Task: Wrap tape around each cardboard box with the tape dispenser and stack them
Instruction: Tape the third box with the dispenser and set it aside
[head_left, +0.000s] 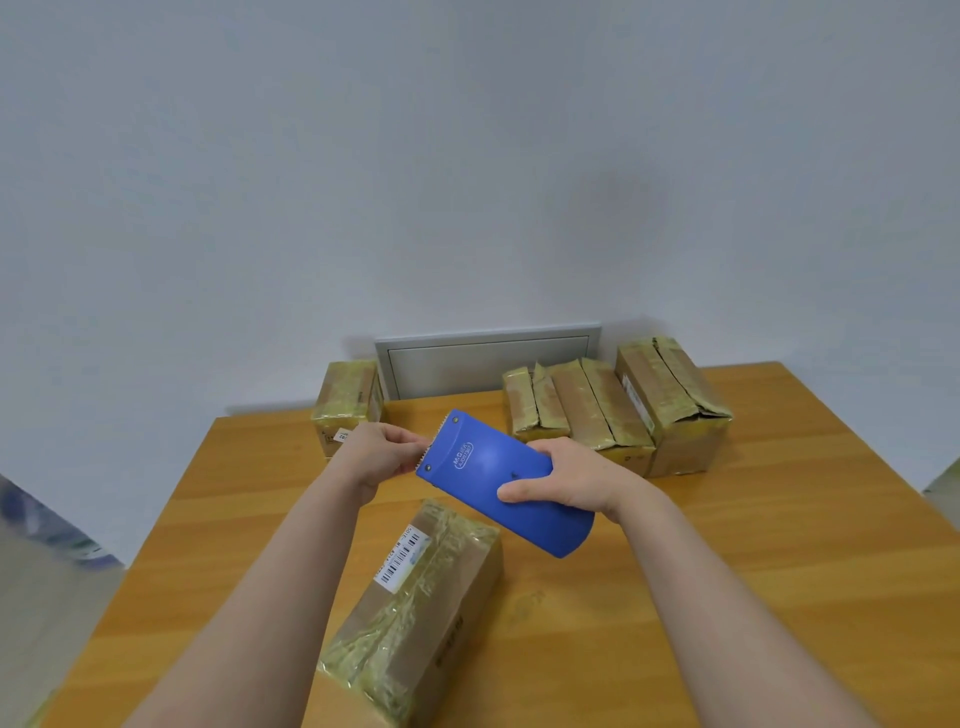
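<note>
Blue plastic fills the middle of the view: the tape dispenser (491, 475) is held in the air above the wooden table (753, 571), its toothed edge pointing toward ten o'clock. The right hand (569, 480) grips its curved body from the three o'clock side, thumb laid across the top face and the other fingers wrapped underneath. The left hand (379, 457) meets the toothed edge from the nine o'clock side, fingertips bunched together and pinching there; whether a tape end lies between them cannot be told.

Just below the dispenser, at six o'clock from it, a cardboard box (421, 618) lies on the table, its long side running from seven toward one o'clock. It is banded with glossy yellowish tape and carries a white barcode label (402, 558) on top.

At eleven o'clock on the table a small taped box (347, 402) stands by the wall. At one o'clock a row of boxes (597, 415), all taped, sits side by side and touching; the rightmost box (675, 405) is the tallest, with a torn top seam. A grey wall panel (488, 358) shows behind the table's far edge at twelve o'clock.
</note>
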